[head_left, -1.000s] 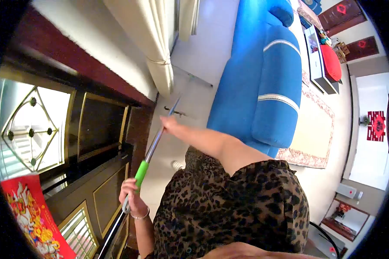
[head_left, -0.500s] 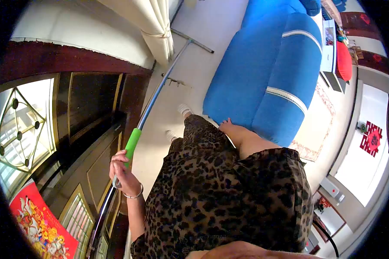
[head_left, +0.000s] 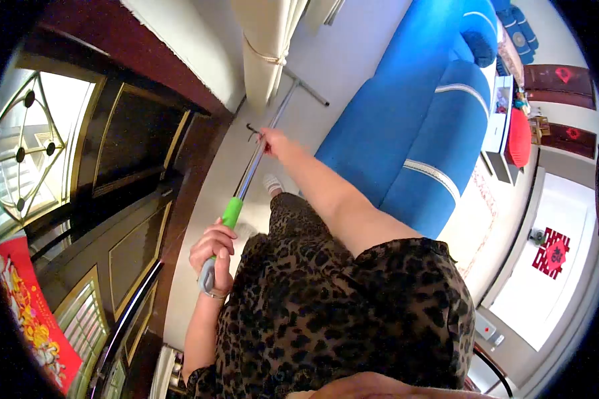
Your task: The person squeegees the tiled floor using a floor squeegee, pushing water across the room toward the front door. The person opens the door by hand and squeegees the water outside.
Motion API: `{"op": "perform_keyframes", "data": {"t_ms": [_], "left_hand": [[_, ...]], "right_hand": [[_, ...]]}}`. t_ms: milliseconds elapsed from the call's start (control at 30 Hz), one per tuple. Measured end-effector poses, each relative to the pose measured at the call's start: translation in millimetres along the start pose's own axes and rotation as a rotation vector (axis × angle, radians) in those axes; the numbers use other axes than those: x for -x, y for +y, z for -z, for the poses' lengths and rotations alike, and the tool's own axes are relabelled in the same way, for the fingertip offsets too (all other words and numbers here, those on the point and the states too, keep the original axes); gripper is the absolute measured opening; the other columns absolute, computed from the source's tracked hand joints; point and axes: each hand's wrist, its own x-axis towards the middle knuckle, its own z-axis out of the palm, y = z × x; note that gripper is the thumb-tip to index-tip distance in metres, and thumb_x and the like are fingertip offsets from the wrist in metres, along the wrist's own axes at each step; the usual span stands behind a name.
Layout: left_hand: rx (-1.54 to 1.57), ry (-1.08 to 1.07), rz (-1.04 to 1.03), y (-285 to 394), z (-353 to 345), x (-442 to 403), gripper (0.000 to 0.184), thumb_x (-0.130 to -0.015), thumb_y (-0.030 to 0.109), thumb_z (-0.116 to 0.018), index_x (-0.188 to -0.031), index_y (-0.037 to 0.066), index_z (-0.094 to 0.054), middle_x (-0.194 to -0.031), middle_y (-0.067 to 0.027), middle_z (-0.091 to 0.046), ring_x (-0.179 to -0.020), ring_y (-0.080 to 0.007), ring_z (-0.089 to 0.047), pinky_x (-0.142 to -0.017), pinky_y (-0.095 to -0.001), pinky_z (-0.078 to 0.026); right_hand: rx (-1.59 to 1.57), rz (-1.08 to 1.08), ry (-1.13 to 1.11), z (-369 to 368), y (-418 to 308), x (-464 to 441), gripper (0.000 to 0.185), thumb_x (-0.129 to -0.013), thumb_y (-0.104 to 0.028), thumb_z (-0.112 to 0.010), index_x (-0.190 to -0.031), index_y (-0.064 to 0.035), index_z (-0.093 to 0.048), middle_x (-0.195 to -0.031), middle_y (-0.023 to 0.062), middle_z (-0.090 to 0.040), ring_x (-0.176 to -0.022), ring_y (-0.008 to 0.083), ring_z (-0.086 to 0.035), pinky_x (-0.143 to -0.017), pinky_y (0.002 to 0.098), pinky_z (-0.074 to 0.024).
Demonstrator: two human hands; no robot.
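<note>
My left hand (head_left: pixel 213 253) is wrapped round the grip end of a floor squeegee (head_left: pixel 249 176), whose handle has a green sleeve and a grey tip. Farther along, my right hand (head_left: pixel 271 141) holds the metal pole, its arm stretched forward across my body. The thin crossbar head (head_left: pixel 307 90) lies on the pale floor, partly behind a tied cream curtain (head_left: pixel 263 50). A small dark hooked thing (head_left: pixel 251 130) shows just beside my right hand; what it is, I cannot make out.
A blue sofa (head_left: pixel 379 133) with white trim stands to the right. Dark panelled doors (head_left: pixel 140 139) with gold edging run along the left, where a red poster (head_left: pixel 33 312) hangs. My foot in a light striped shoe (head_left: pixel 271 183) is on the floor near the sofa.
My right hand has left the sofa side and taken hold of the pole. My left hand and the handle have shifted right in view, and the crossbar appears slightly lower.
</note>
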Motion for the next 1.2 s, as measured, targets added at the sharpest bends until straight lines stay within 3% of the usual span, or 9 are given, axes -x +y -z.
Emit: {"op": "perform_keyframes", "data": {"t_ms": [67,433,700,800,933,967,1067,1100,1200], "left_hand": [[-0.008,-0.004,-0.002,-3,5,22,0.029,-0.074,0.017,-0.050,-0.050,0.004,-0.039,-0.055,-0.0068,-0.049,-0.064,-0.0222,-0.054,-0.083,-0.0412,-0.039],[0.080,0.183,0.020,12,86,179,0.026,-0.077,0.012,-0.044,-0.052,0.004,-0.039,-0.057,-0.0049,-0.047,-0.064,-0.0194,-0.053,-0.083,-0.0410,-0.037],[0.167,0.444,0.164,46,162,314,0.030,-0.080,0.017,-0.043,-0.053,0.004,-0.039,-0.055,-0.0049,-0.043,-0.069,-0.0195,-0.050,-0.089,-0.0428,-0.033],[0.157,0.495,0.167,62,180,345,0.032,-0.081,0.019,-0.043,-0.053,0.005,-0.037,-0.056,-0.0055,-0.042,-0.067,-0.0207,-0.048,-0.091,-0.0437,-0.032],[0.096,0.454,0.159,93,189,346,0.034,-0.082,0.022,-0.043,-0.053,0.005,-0.036,-0.056,-0.0056,-0.040,-0.064,-0.0210,-0.045,-0.091,-0.0440,-0.032],[0.080,0.446,0.145,93,191,347,0.035,-0.082,0.023,-0.043,-0.053,0.006,-0.036,-0.056,-0.0056,-0.039,-0.065,-0.0211,-0.045,-0.091,-0.0440,-0.032],[-0.028,0.410,0.155,103,182,329,0.034,-0.081,0.023,-0.046,-0.052,0.007,-0.037,-0.053,-0.0030,-0.038,-0.060,-0.0189,-0.044,-0.088,-0.0444,-0.036],[-0.064,0.371,0.160,105,179,321,0.034,-0.081,0.022,-0.047,-0.052,0.008,-0.037,-0.053,-0.0020,-0.037,-0.058,-0.0180,-0.044,-0.087,-0.0446,-0.037],[0.076,0.342,-0.128,96,160,286,0.030,-0.079,0.019,-0.052,-0.053,0.010,-0.040,-0.051,0.0003,-0.039,-0.052,-0.0137,-0.042,-0.068,-0.0345,-0.040]], "right_hand": [[0.154,0.026,0.074,-5,7,24,0.032,-0.081,-0.036,-0.045,-0.073,-0.0060,-0.050,-0.059,0.0072,-0.046,-0.048,0.0178,-0.042,-0.038,0.0340,-0.0322],[0.258,-0.061,0.010,-52,175,51,0.018,-0.081,-0.022,-0.042,-0.071,-0.0080,-0.046,-0.058,0.0065,-0.045,-0.045,0.0178,-0.040,-0.036,0.0306,-0.0283],[0.680,-0.075,-0.174,-119,285,170,0.028,-0.084,-0.020,-0.037,-0.065,-0.0027,-0.046,-0.054,0.0096,-0.047,-0.042,0.0163,-0.039,-0.039,0.0319,-0.0288],[0.484,-0.208,-0.115,-149,320,196,0.026,-0.083,-0.021,-0.039,-0.066,-0.0037,-0.047,-0.054,0.0092,-0.047,-0.042,0.0162,-0.041,-0.040,0.0326,-0.0299],[0.440,-0.229,-0.193,-162,333,223,0.025,-0.083,-0.028,-0.043,-0.071,-0.0066,-0.047,-0.053,0.0056,-0.046,-0.044,0.0165,-0.045,-0.043,0.0335,-0.0348],[0.347,-0.218,-0.269,-160,332,229,0.034,-0.082,-0.041,-0.045,-0.071,-0.0086,-0.048,-0.055,0.0044,-0.049,-0.046,0.0167,-0.047,-0.045,0.0329,-0.0384],[0.368,-0.287,-0.324,-134,303,250,0.045,-0.080,-0.053,-0.043,-0.075,-0.0083,-0.050,-0.065,0.0062,-0.054,-0.051,0.0174,-0.052,-0.046,0.0302,-0.0411],[0.404,-0.266,-0.192,-122,299,244,0.057,-0.078,-0.058,-0.040,-0.093,-0.0042,-0.050,-0.080,0.0107,-0.057,-0.058,0.0192,-0.057,-0.050,0.0326,-0.0451],[0.725,0.103,-0.317,-38,247,227,0.071,-0.078,-0.053,-0.046,-0.117,0.0050,-0.034,-0.091,0.0167,-0.057,-0.068,0.0213,-0.059,-0.061,0.0370,-0.0474]]}}
